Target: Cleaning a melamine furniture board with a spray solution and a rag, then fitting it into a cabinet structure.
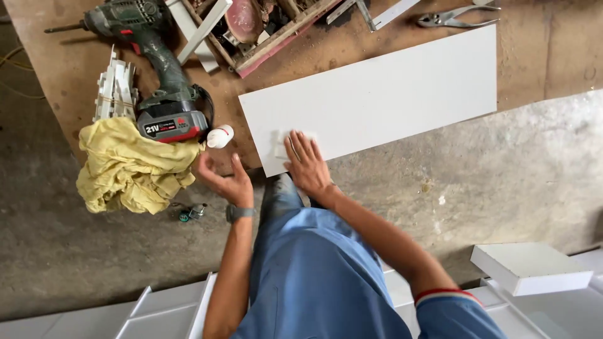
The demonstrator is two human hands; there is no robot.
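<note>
The right hand [306, 164] lies flat, fingers spread, pressing a small white pad [282, 142] onto the smooth white board [377, 94]. The left hand [225, 181] hovers half-curled, grip released, near a white tube [220, 136] and crumpled yellow cloth [129, 166].

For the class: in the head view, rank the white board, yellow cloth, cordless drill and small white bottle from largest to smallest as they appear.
1. white board
2. yellow cloth and cordless drill: too alike to rank
3. small white bottle

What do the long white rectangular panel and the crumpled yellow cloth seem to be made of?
The long white rectangular panel looks like painted or laminated board: flat, stiff, with a smooth matte face and crisp edges; its core is not visible. The crumpled yellow cloth looks like soft woven fabric, possibly cotton, from its loose folds and dull surface.
</note>
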